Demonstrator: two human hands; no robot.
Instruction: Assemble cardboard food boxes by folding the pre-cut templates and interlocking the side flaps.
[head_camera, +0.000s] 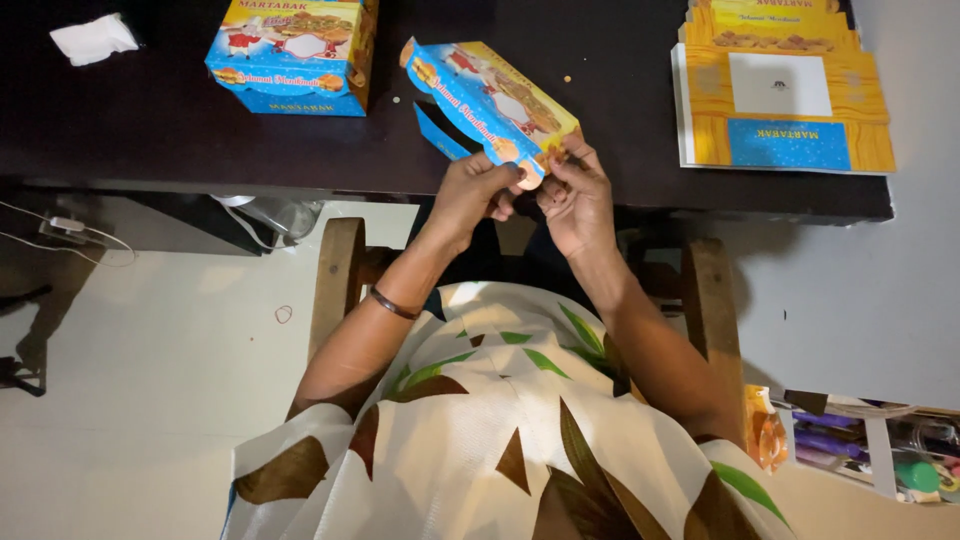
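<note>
Dark tabletop (150, 130), pale floor below. Left hand (470, 195) and right hand (578, 195) both pinch shut on the near corner of a half-folded blue-and-yellow printed cardboard box (490, 100), held just above the table's near edge. Its long axis runs from the hands up-left; interior not visible. One finished matching box (292, 55) closed, further left. One stack of flat yellow box blanks (780, 95) right. One crumpled white tissue (93, 38) far left.

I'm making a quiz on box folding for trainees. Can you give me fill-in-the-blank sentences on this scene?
1. Both hands grip one ____ of the half-folded box.
2. The finished box sits on the ____ table.
3. The stack of flat boxes lies to the person's ____.
4. The left hand wears a ____ on its wrist.

Missing words: corner; dark; right; bangle
</note>
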